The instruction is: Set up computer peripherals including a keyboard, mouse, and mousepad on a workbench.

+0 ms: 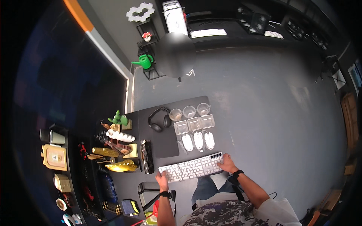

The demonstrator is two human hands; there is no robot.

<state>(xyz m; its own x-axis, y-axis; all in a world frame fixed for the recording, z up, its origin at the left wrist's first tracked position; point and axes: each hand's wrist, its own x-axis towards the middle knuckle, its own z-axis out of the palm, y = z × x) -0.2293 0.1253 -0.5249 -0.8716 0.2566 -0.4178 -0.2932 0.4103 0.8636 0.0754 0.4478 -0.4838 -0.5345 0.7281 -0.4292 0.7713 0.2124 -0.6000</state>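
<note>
While left hand [162,181], right hand [227,164] grip ends, keyboard [197,168] spans between.

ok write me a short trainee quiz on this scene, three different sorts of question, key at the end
1. What do the left hand and right hand hold between them?
2. True or false: the headphones lie to the left of the clear cups.
3. Fill in: the clear trays sit between the cups and the white ____.

Key: 1. A white keyboard. 2. True. 3. Mice.
</note>
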